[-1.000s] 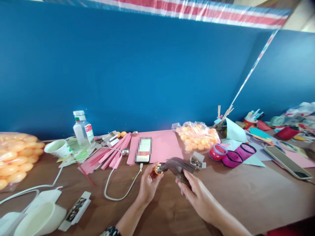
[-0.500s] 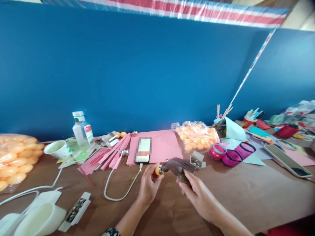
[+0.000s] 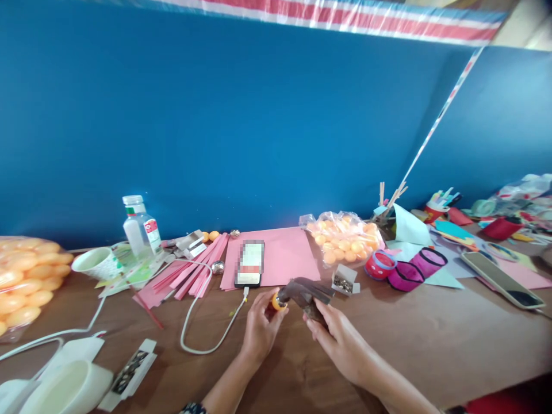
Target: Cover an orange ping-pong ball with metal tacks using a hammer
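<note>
In my left hand [image 3: 261, 322] an orange ping-pong ball [image 3: 276, 301] is pinched between thumb and fingers, with shiny metal pieces on its side. My right hand [image 3: 338, 339] is wrapped round a claw hammer [image 3: 304, 292] close below its head. The hammer's striking face lies against the ball's right side or just in front of it; I cannot tell which. To the right of the hammer head stands a small open box of metal tacks [image 3: 345, 283]. Another box of tacks [image 3: 131, 371] lies at the lower left.
A charging phone [image 3: 249, 267] lies on pink paper [image 3: 288, 247] behind my hands. Bags of orange balls [image 3: 347, 236] stand behind and far left. A white cable [image 3: 185, 339] loops left. Cups, a clear bottle [image 3: 142, 230], pink strips and purple tubes [image 3: 405, 276] are about.
The hammer head has moved slightly left, closer to the ball, and my right hand with it. My left hand keeps the ball in about the same place.
</note>
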Motion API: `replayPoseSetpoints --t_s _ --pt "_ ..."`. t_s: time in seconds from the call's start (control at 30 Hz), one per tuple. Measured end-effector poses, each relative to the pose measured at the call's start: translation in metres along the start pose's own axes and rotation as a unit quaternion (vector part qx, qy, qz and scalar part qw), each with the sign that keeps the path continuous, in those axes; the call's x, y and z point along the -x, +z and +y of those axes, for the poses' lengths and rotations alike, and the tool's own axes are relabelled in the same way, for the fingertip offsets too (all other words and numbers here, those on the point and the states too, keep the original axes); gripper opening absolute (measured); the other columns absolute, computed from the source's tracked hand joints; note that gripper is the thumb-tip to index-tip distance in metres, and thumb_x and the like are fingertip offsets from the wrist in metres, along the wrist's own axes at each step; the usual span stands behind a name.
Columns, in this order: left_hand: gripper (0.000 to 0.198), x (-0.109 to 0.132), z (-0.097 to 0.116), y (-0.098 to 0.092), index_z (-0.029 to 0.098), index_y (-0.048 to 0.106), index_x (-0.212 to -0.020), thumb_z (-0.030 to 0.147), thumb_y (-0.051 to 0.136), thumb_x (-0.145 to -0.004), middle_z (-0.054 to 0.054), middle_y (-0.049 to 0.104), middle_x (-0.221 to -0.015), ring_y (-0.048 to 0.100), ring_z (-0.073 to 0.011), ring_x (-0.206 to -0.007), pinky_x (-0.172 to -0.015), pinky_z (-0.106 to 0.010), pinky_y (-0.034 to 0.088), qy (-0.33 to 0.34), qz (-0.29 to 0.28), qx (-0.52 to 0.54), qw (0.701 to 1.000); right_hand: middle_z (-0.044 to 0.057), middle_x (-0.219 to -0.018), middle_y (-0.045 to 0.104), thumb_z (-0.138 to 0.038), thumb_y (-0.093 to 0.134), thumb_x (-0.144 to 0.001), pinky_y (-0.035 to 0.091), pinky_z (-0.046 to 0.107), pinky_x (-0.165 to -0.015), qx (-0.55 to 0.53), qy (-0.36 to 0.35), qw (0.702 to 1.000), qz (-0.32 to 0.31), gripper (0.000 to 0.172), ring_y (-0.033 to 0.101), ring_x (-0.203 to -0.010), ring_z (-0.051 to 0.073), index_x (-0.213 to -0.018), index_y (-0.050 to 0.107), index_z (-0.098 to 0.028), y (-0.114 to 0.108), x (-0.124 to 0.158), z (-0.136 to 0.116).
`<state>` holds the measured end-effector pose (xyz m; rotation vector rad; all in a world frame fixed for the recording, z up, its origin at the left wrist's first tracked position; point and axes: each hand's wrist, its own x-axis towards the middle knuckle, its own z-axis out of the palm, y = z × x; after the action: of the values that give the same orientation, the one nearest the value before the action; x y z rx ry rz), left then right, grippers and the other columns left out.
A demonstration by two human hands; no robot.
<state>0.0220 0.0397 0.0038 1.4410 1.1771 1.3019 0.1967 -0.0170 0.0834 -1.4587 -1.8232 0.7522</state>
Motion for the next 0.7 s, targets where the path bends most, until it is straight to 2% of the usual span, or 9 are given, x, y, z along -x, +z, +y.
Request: replayPoseSetpoints --t_s 0.17,0.3,0.37,0.57,0.7 --pt "0.037 -0.004 -0.005 -0.001 0.016 0.060 -0.103 0.023 0.066 -0.067 -0.009 0.063 -0.099 0.061 -0.0199 -0.085 -0.075 -0.031 0.049 -0.049 -0.005 0.061 0.997 0.006 -0.083 0.062 -0.029 0.041 -0.087 0.048 0.028 -0.069 -0.050 0.037 0.998 -0.030 0.029 0.059 -0.073 0.017 -0.112 0.049 -0.017 -0.002 -0.001 -0.004" --pt "0.038 -0.005 0.001 -0.002 0.015 0.061 -0.103 0.025 0.066 -0.067 -0.004 0.066 -0.079 0.059 -0.0140 -0.064 -0.060 -0.025 0.048 -0.091 -0.021 0.110 0.990 0.006 -0.081 0.060 -0.031 0.041 -0.087 0.047 0.027 -0.064 -0.051 0.047 0.997 -0.038 0.030 0.057 -0.071 0.016 -0.113 0.048 -0.016 -0.003 -0.002 -0.003" --pt "0.037 -0.004 0.007 -0.001 0.014 0.062 -0.102 0.026 0.066 -0.068 -0.002 0.065 -0.072 0.056 -0.0116 -0.058 -0.057 -0.024 0.046 -0.106 -0.031 0.134 0.985 0.006 -0.081 0.060 -0.032 0.041 -0.087 0.047 0.027 -0.063 -0.055 0.052 0.996 -0.045 0.030 0.057 -0.070 0.016 -0.111 0.049 -0.016 -0.004 -0.002 -0.002" --pt "0.036 -0.003 0.012 0.000 0.015 0.062 -0.102 0.029 0.066 -0.069 -0.002 0.064 -0.073 0.055 -0.0103 -0.060 -0.060 -0.023 0.046 -0.134 -0.033 0.180 0.974 0.006 -0.082 0.059 -0.034 0.041 -0.087 0.047 0.025 -0.060 -0.072 0.070 0.994 -0.030 0.032 0.057 -0.068 0.015 -0.113 0.046 -0.017 -0.009 -0.001 -0.001" --pt "0.037 -0.003 0.009 0.001 0.014 0.063 -0.102 0.030 0.067 -0.069 -0.003 0.064 -0.074 0.056 -0.0104 -0.060 -0.060 -0.024 0.046 -0.141 -0.037 0.192 0.971 0.005 -0.080 0.059 -0.034 0.040 -0.088 0.046 0.025 -0.061 -0.053 0.065 0.995 -0.052 0.030 0.056 -0.067 0.015 -0.112 0.047 -0.018 -0.007 -0.001 -0.001"
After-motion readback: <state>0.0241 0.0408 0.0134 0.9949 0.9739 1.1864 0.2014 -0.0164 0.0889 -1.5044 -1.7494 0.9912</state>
